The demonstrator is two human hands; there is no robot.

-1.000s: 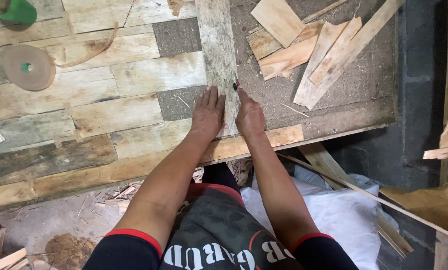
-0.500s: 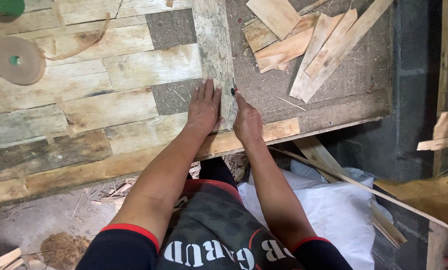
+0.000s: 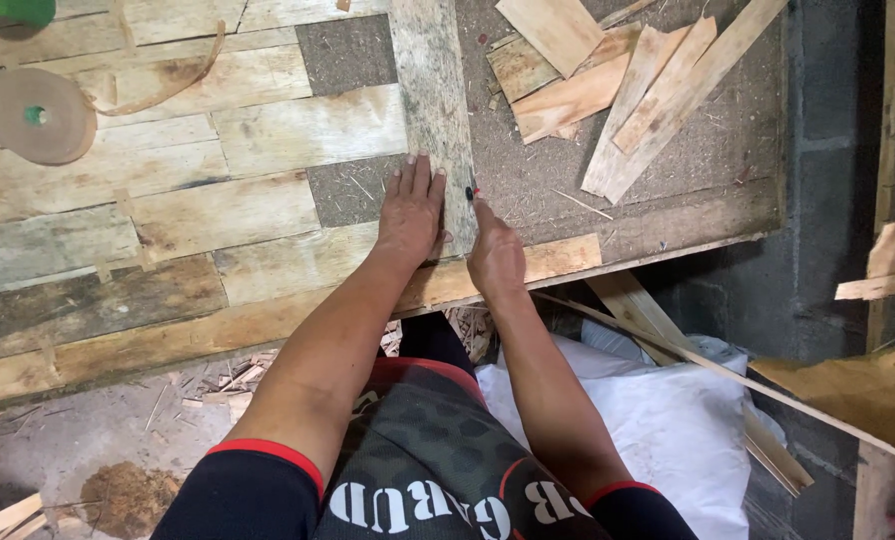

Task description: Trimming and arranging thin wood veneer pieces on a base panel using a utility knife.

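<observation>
Your left hand [image 3: 411,212] lies open and flat, pressing the near end of an upright grey veneer strip [image 3: 432,110] on the tabletop [image 3: 608,180], which lies between patched wood sheets [image 3: 168,190] and bare board. Your right hand [image 3: 495,255], closed, grips a small dark cutter [image 3: 471,192] at the strip's right edge. Loose offcuts [image 3: 618,90] lie to the right, a brown tape roll [image 3: 38,115] far left.

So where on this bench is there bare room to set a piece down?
The dark board right of the upright strip is bare below the scrap pile, down to the front edge slat. A small dark gap lies beside the left hand. Crowded: laid veneer sheets on the left, tape roll, right hand at the strip.
</observation>
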